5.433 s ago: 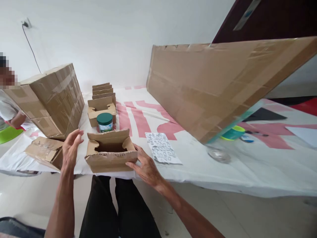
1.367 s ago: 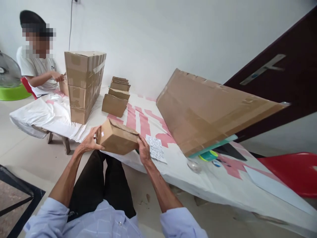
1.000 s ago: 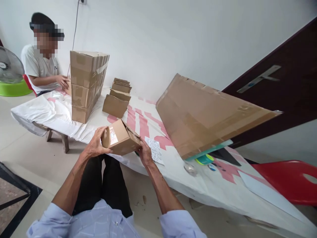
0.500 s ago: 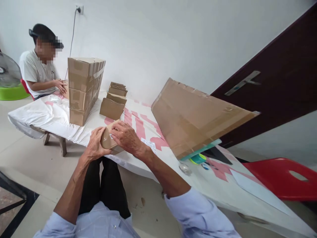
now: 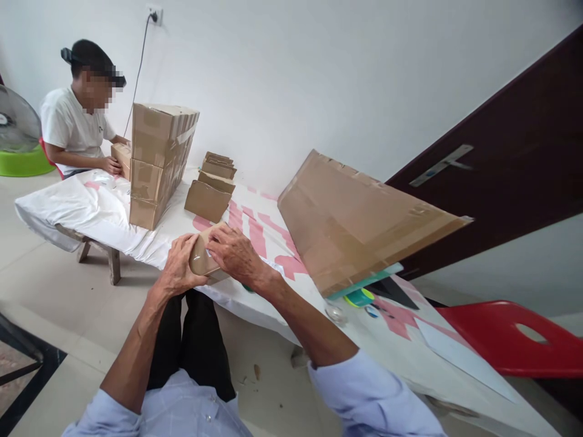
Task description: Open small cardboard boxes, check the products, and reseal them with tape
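Observation:
A small brown cardboard box sits at the near edge of the low table. My left hand is wrapped around its left end. My right hand lies across its top with the fingers curled and pressing down on the box near a small white label. Most of the box is hidden under my two hands. A printed sheet of labels peeks out just beyond my right wrist.
A stack of taped cartons and a row of folded small boxes stand further back. A large flat cardboard panel leans over the table's right part above a tape roll. Another person sits at the far left. A red chair is at right.
My right hand moved from the box's right end onto its top. The box, earlier lifted and turned between both hands, now rests low at the table edge.

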{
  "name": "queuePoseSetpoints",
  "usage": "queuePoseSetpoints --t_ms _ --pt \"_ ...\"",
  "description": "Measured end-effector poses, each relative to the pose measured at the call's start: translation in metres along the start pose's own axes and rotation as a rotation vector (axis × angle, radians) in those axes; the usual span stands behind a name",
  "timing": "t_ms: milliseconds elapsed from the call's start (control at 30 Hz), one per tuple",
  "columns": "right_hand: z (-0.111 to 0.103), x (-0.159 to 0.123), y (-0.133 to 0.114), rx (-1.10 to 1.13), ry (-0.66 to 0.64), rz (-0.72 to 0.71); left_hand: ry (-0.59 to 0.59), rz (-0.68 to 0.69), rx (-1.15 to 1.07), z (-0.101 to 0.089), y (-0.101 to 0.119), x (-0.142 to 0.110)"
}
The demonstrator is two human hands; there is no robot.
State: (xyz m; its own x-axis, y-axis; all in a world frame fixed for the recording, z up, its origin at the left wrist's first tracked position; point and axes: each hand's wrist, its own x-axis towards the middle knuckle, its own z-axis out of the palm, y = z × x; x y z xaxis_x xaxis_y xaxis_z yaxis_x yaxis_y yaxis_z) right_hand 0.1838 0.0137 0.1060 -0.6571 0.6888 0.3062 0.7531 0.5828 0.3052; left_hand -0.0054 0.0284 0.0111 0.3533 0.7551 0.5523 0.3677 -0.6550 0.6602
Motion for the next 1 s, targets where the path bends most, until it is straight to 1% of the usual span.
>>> queuePoseSetpoints --t_ms 167,300,400,533,800,1000 --pt "-0.001 0.000 0.000 0.021 -0.009 -0.007 -0.003 -0.003 -0.001 0.001 0.000 0.000" --pt "0.000 -0.003 0.001 0.028 0.020 0.018 -0.001 0.003 -0.001 0.001 0.000 0.000" --pt "0.000 -0.004 0.002 0.000 0.025 0.005 0.000 0.002 0.001 0.001 0.001 0.000" --pt "0.000 -0.004 0.003 0.005 0.017 0.005 0.004 -0.002 0.005 0.003 0.003 0.001" --pt "-0.002 -0.002 0.009 0.071 -0.031 0.059 0.008 -0.004 0.018 0.006 0.011 0.001" --pt "-0.003 -0.004 0.013 0.091 -0.013 0.052 0.019 -0.017 0.035 0.009 0.017 0.001"
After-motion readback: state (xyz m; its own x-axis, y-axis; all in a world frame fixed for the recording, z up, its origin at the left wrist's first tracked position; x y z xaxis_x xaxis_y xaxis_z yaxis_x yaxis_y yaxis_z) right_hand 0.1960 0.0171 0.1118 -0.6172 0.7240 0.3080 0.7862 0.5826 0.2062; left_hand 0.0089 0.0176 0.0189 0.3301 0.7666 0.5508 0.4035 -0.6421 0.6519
